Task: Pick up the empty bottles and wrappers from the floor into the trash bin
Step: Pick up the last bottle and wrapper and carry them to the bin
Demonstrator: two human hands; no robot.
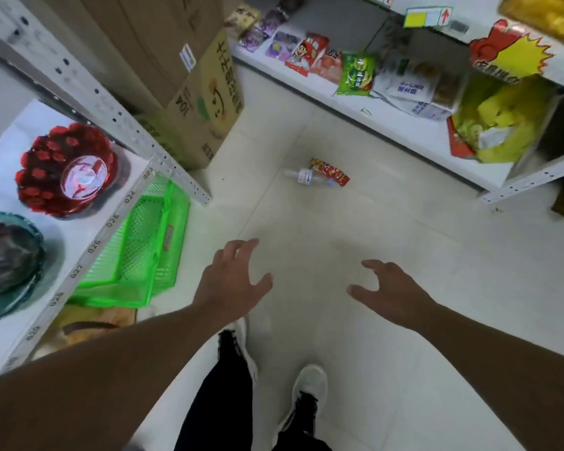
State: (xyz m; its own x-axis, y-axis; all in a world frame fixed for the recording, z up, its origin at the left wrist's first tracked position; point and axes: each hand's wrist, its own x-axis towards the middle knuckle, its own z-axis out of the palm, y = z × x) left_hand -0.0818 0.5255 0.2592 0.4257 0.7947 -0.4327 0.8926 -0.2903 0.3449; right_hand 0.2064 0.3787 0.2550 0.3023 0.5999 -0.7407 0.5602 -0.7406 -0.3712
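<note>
- Bottle, clear plastic with a white label, lay on its side on the pale tiled floor just above the middle of the frame, touching a red wrapper at its right.
- At far left, a red patterned bowl and a teal bowl sat on a white shelf.
- Below that shelf, green mesh baskets lay on the floor.
- A cardboard box stood at upper centre-left.
- Left hand hovered lower centre, fingers spread apart, holding nothing.
- Right hand hovered beside it, fingers loosely curved and apart, holding nothing; both were well short of the bottle.
- Snack packets lined the low shelf at upper right.
</note>
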